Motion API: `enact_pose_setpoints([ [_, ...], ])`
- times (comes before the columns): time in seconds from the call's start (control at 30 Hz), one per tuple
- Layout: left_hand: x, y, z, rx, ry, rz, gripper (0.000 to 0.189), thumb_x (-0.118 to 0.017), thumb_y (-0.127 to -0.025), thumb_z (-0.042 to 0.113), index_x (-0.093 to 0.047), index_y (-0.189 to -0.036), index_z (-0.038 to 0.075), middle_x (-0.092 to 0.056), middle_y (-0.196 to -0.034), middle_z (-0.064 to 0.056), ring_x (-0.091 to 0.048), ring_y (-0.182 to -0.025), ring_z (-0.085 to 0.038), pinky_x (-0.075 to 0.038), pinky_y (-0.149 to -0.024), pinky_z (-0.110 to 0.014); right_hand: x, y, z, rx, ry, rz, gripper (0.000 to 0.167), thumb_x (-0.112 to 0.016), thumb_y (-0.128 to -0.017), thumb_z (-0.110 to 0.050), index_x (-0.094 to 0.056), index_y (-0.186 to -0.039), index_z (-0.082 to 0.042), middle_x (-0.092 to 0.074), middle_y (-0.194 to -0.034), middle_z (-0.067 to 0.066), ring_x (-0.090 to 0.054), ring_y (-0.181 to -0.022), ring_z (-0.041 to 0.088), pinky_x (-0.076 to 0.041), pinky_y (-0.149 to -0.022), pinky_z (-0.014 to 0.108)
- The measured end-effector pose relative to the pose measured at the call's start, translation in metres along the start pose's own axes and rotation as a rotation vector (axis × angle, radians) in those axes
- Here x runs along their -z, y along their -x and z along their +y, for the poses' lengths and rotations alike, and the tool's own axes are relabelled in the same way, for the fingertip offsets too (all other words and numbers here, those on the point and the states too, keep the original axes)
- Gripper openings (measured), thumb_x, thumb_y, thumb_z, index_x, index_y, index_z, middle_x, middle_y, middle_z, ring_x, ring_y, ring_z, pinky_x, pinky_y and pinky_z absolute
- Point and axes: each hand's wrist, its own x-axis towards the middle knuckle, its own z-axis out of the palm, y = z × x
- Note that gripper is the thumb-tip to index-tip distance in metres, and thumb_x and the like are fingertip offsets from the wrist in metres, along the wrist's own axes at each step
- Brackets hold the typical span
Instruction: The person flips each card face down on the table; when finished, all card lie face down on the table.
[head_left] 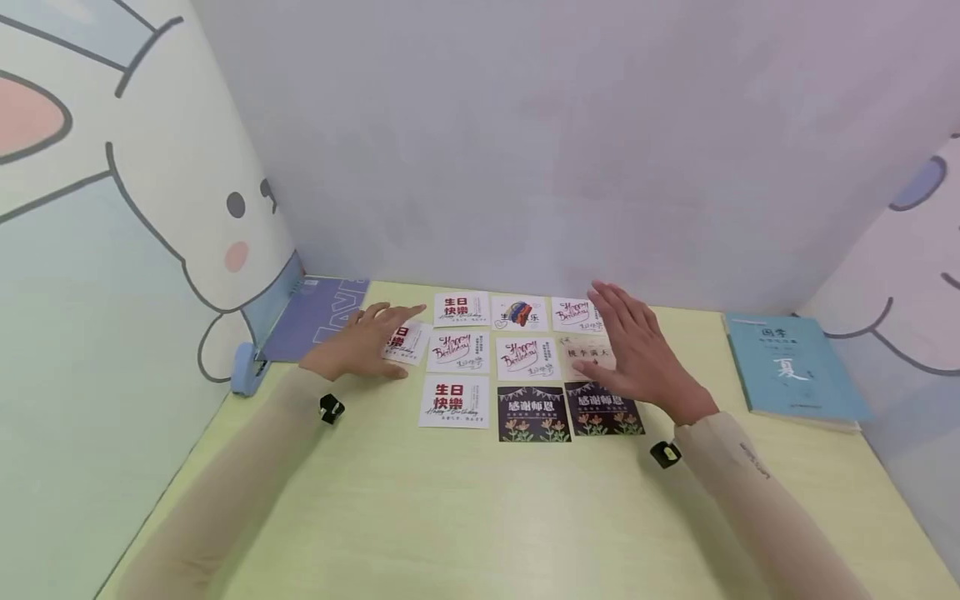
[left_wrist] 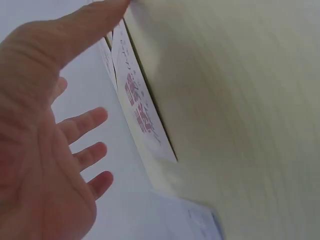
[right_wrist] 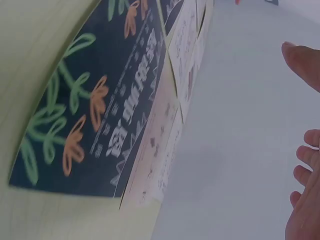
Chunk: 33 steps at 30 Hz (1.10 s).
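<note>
Square greeting cards lie in rough rows on the pale table. My left hand (head_left: 362, 343) is over the left end of the rows, fingers spread, partly covering a white card with red print (head_left: 409, 340). In the left wrist view its palm and loosely bent fingers hold nothing, beside a white card (left_wrist: 137, 107). My right hand (head_left: 639, 360) hovers with straight fingers above the right end, overlapping a beige card (head_left: 581, 354). Below that hand lies a dark card with orange flowers (head_left: 606, 412); the right wrist view shows this dark card (right_wrist: 95, 110) close up, apart from the fingers.
A purple folder-like item (head_left: 300, 321) lies at the left by the wall, near a blue object (head_left: 246, 369). On the right is a blue book (head_left: 795, 367). A grey back wall (head_left: 540, 167) and cartoon-printed side panels enclose the pale table (head_left: 480, 517).
</note>
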Motion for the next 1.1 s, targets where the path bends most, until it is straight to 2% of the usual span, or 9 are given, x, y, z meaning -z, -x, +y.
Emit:
enact_pose_setpoints([
  [0.17, -0.003, -0.009, -0.007, -0.014, 0.087, -0.010, 0.118, -0.087, -0.085, 0.034, -0.008, -0.173, 0.034, -0.038, -0.175, -0.011, -0.027, -0.159, -0.054, -0.022, -0.119, -0.078, -0.007, -0.015, -0.013, 0.002, -0.096, 0.013, 0.110, -0.076, -0.088, -0.051, -0.019, -0.171, -0.008, -0.021, -0.181, 0.011, -0.021, -0.165, 0.038, -0.023, -0.125, 0.066],
  [0.33, -0.003, -0.014, -0.009, -0.056, 0.112, -0.008, 0.115, -0.087, -0.086, 0.032, -0.012, -0.173, 0.029, -0.045, -0.170, -0.014, -0.034, -0.155, -0.056, -0.026, -0.116, -0.077, -0.016, -0.025, -0.024, 0.021, -0.159, 0.039, 0.108, -0.075, -0.088, -0.050, -0.020, -0.171, -0.008, -0.025, -0.179, 0.013, -0.023, -0.164, 0.038, -0.022, -0.126, 0.066],
  [0.5, -0.002, -0.016, -0.009, -0.058, 0.095, 0.001, 0.112, -0.090, -0.085, 0.031, -0.019, -0.172, 0.028, -0.050, -0.167, -0.012, -0.038, -0.154, -0.051, -0.026, -0.118, -0.076, -0.023, -0.035, -0.033, 0.034, -0.181, 0.043, 0.107, -0.075, -0.089, -0.050, -0.020, -0.171, -0.009, -0.024, -0.180, 0.012, -0.023, -0.165, 0.038, -0.021, -0.128, 0.065],
  [0.7, -0.004, -0.019, -0.009, -0.063, 0.075, 0.002, 0.112, -0.091, -0.085, 0.031, -0.021, -0.172, 0.034, -0.048, -0.169, -0.007, -0.039, -0.157, -0.042, -0.021, -0.122, -0.072, -0.032, -0.039, -0.038, 0.019, -0.178, 0.027, 0.107, -0.075, -0.088, -0.048, -0.018, -0.172, -0.013, -0.025, -0.179, 0.012, -0.024, -0.164, 0.037, -0.022, -0.127, 0.066],
  [0.83, -0.005, -0.016, -0.010, -0.072, 0.051, 0.006, 0.108, -0.090, -0.087, 0.034, -0.023, -0.171, 0.037, -0.052, -0.166, -0.008, -0.051, -0.149, -0.038, -0.023, -0.121, -0.066, -0.036, -0.041, -0.041, 0.026, -0.186, 0.019, 0.106, -0.075, -0.089, -0.049, -0.018, -0.172, -0.014, -0.025, -0.179, 0.011, -0.023, -0.165, 0.037, -0.022, -0.128, 0.067],
  [1.0, -0.004, -0.010, -0.013, -0.100, 0.036, 0.054, 0.103, -0.086, -0.090, 0.043, -0.023, -0.171, 0.039, -0.065, -0.153, -0.010, -0.064, -0.133, -0.032, -0.026, -0.117, -0.059, -0.039, -0.047, -0.046, 0.037, -0.205, 0.021, 0.105, -0.072, -0.091, -0.051, -0.017, -0.173, -0.015, -0.024, -0.180, 0.009, -0.023, -0.165, 0.037, -0.021, -0.129, 0.067],
  [1.1, -0.003, -0.007, -0.014, -0.135, 0.042, 0.116, 0.098, -0.080, -0.094, 0.050, -0.021, -0.171, 0.039, -0.064, -0.154, -0.011, -0.064, -0.134, -0.032, -0.029, -0.117, -0.062, -0.041, -0.052, -0.049, 0.038, -0.213, 0.016, 0.104, -0.071, -0.092, -0.052, -0.018, -0.172, -0.014, -0.023, -0.180, 0.009, -0.023, -0.165, 0.037, -0.021, -0.129, 0.067],
])
